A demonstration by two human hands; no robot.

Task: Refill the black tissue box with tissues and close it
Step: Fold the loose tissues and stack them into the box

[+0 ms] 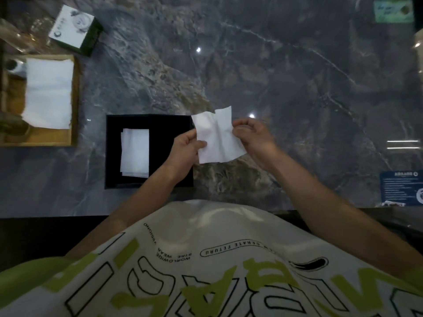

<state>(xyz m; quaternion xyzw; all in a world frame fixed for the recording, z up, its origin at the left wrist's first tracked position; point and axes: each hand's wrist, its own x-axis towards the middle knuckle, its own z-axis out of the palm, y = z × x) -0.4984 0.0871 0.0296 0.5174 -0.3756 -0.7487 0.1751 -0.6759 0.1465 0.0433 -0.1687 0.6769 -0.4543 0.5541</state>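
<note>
The black tissue box (114,152) lies open on the marble counter, with a small stack of folded white tissues (135,153) inside it. Just right of the box, both my hands hold one white tissue (217,136) above the counter. My left hand (186,148) pinches its left edge and my right hand (254,136) pinches its right edge. The tissue is creased down its middle and partly folded. No lid for the box can be made out.
A wooden tray (74,99) at the left holds a pile of white tissues (48,92). Behind it stands a white and green carton (75,28). A blue card (400,188) lies at the right edge, a green packet (392,10) at the far right corner.
</note>
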